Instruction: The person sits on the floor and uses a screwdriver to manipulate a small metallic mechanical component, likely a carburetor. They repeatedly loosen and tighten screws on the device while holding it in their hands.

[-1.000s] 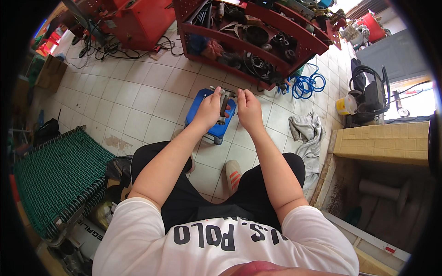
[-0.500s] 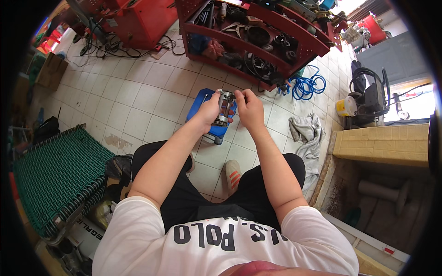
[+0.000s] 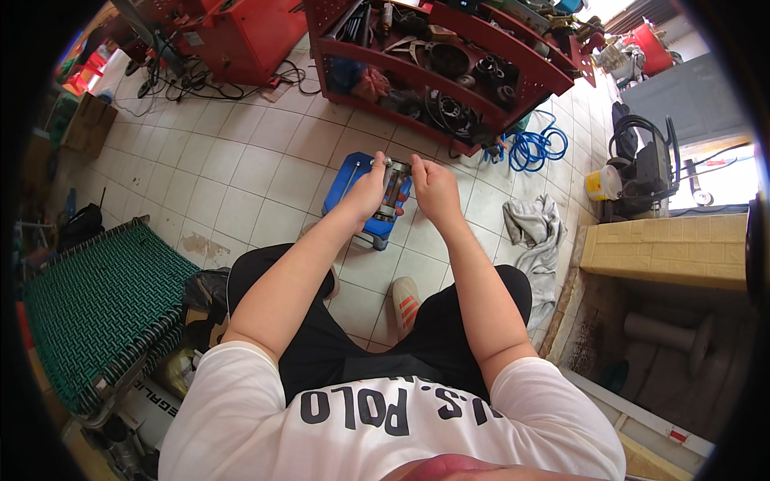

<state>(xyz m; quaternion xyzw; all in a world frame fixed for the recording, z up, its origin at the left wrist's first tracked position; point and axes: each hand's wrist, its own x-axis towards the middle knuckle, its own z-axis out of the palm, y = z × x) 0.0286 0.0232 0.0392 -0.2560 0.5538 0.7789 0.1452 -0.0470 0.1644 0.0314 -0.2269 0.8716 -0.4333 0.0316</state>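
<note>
Dark capitals, large and small

Big dark capitals run across the chest of the white shirt [image 3: 385, 445], upside down in this view and clear enough to read; a second row, nearer the waist, is partly lost in a fold. Smaller dark capitals stand on a pale casing [image 3: 148, 405] below the green woven seat [image 3: 104, 301]. At the top of the red tool cart [image 3: 513, 120], a small lit display [image 3: 463, 3] shows characters too tiny to make out.

Pale tiled floor [image 3: 216, 164] | blue stand [image 3: 338, 195] — rod [image 3: 351, 181] on top | blue hose [image 3: 519, 158] — coiled | crumpled grey cloth [image 3: 532, 224]
</note>
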